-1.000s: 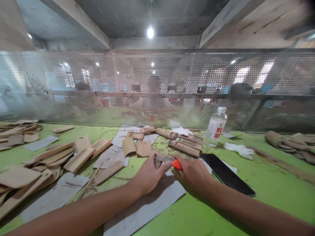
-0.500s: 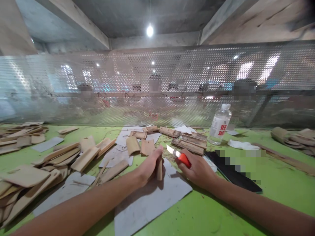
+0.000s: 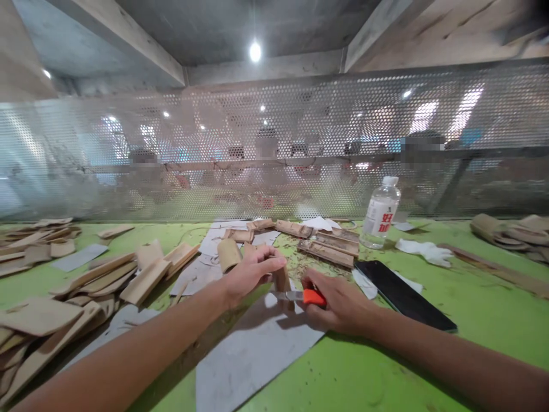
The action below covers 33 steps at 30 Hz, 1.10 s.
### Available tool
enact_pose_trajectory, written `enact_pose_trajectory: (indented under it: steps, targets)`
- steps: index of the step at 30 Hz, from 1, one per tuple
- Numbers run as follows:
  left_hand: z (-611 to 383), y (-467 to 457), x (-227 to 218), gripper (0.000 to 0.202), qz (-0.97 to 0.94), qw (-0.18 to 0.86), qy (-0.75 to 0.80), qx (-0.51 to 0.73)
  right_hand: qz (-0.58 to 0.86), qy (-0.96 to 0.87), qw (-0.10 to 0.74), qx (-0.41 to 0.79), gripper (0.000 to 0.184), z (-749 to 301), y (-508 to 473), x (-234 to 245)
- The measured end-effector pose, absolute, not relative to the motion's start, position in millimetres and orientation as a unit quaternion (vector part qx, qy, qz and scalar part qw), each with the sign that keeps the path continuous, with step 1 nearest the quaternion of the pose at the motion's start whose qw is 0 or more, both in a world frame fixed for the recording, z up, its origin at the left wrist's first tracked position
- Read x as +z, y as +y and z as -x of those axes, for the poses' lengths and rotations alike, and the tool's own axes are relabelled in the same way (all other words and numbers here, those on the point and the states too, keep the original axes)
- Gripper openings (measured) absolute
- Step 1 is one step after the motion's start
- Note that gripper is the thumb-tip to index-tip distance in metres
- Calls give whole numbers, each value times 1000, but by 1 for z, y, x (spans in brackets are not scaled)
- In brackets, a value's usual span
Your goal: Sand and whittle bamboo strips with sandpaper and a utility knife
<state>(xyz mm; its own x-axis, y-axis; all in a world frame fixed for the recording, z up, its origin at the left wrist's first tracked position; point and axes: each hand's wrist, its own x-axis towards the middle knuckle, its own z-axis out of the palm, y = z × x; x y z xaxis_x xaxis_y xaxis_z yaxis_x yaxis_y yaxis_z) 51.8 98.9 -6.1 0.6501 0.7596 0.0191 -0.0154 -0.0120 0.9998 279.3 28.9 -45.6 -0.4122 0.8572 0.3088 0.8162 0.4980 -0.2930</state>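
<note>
My left hand [image 3: 253, 272] is closed on a narrow bamboo piece [image 3: 282, 282], tilted above a grey sheet [image 3: 257, 355] on the green table. In my right hand [image 3: 334, 297] is a utility knife [image 3: 313, 297] with an orange handle, gripped with its blade out to the left. The blade crosses the lower part of the bamboo piece; whether it touches the wood I cannot tell. Just behind my left hand stands a short curved bamboo piece [image 3: 229, 255].
Bamboo pieces [image 3: 43, 315] are heaped at the left. Split bamboo strips [image 3: 326, 253] lie at the back middle. A black phone [image 3: 405, 294], a water bottle [image 3: 381, 213] and a white glove [image 3: 424, 252] lie or stand at the right. A perforated metal screen [image 3: 214, 154] borders the back.
My right hand has brought the knife down and left, from beside the bamboo piece to across its lower part. My left hand has turned, showing more of the piece. The view has shifted slightly.
</note>
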Motion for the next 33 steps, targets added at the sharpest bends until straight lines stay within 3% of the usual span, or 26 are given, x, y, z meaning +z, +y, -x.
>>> enact_pose_trajectory:
  steps: [6, 9, 21, 33]
  targets:
    - [-49, 113, -25, 63, -666, 609, 306, 304, 477, -838, 263, 17, 36, -284, 32, -43]
    - [-48, 117, -31, 66, -669, 594, 319, 313, 510, -809, 292, 14, 39, -284, 33, -42]
    - [-53, 112, -45, 64, -686, 530, 372, 333, 563, -799, 210, -12, 43, -281, 38, -41]
    - [-56, 126, -70, 34, -591, 576, 428, 369, 486, -863, 138, -10, 48, -263, 21, -44]
